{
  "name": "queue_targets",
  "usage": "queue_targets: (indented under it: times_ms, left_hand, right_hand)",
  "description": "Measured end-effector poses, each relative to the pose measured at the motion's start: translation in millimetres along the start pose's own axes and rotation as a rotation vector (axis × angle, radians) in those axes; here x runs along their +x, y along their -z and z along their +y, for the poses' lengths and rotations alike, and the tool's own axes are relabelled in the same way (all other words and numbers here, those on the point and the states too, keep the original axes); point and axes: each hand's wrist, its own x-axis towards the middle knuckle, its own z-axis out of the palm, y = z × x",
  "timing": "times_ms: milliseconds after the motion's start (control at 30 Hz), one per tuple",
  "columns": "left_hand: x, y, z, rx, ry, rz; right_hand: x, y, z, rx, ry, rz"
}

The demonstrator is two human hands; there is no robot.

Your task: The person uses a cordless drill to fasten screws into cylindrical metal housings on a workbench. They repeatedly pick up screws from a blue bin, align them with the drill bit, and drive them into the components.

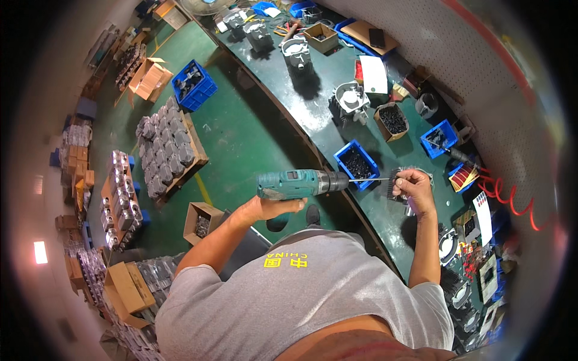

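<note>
My left hand [274, 207] is wrapped round the grip of a teal cordless drill [295, 184], held level over the bench's near edge. From its black chuck a long thin bit [370, 179] points right, passing above a blue bin of small black parts [356, 163]. The bit's tip ends close to my right hand [415, 188], whose thumb and fingers are pinched together. What they hold, if anything, is too small to make out. Under and beside that hand lies a dark finned metal housing [392, 188], partly covered by the fingers.
More metal housings [350, 96] stand along the green bench [319, 117]. Beside them are a carton of black parts [392, 120] and another blue bin [439, 139]. A red coiled hose [512, 201] hangs at right. Stacked housings on a pallet [165, 147] occupy the floor at left.
</note>
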Motion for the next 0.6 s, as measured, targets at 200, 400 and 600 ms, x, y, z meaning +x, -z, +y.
queue_targets:
  times_ms: [200,400,600]
  left_hand:
    - [-6.2,-1.8,-1.9,-0.044,0.003,0.009]
    - [-5.9,2.5,-3.4,-0.052,0.027,0.014]
    - [-1.3,1.7,-8.1,0.029,-0.051,0.055]
  right_hand:
    - [0.9,-2.4,-0.9,0.03,0.001,-0.046]
    - [3.1,-6.7,-5.2,0.011,0.009,-0.043]
    - [-5.0,-4.5,-8.4,-0.066,-0.01,0.006]
